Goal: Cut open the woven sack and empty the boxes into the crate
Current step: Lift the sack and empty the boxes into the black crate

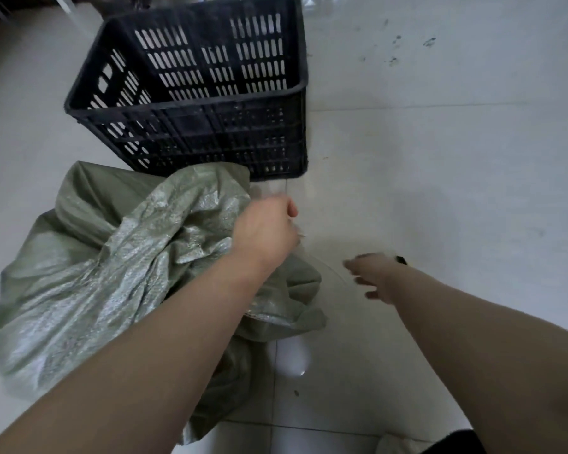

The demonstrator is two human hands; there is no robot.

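A green woven sack [112, 257] lies crumpled and bulging on the floor at the left; no boxes show, so its contents are hidden. Just behind it stands a black slotted plastic crate [191, 132], with nothing visible inside. My left hand [263, 227] is a closed fist gripping the sack's upper right edge. A thin pale thread [325, 265] curves from that fist towards my right hand [374, 276]. This hand is blurred, low over the floor to the right of the sack, fingers pointing left. A small dark thing [400, 259] shows at its back edge; whether it is held is unclear.
Pale glossy floor tiles [440, 175] spread to the right and front, with some dark scuff marks at the far right. Dark furniture and clutter sit behind the crate at the top edge. A dark cloth edge [453, 442] shows at the bottom right.
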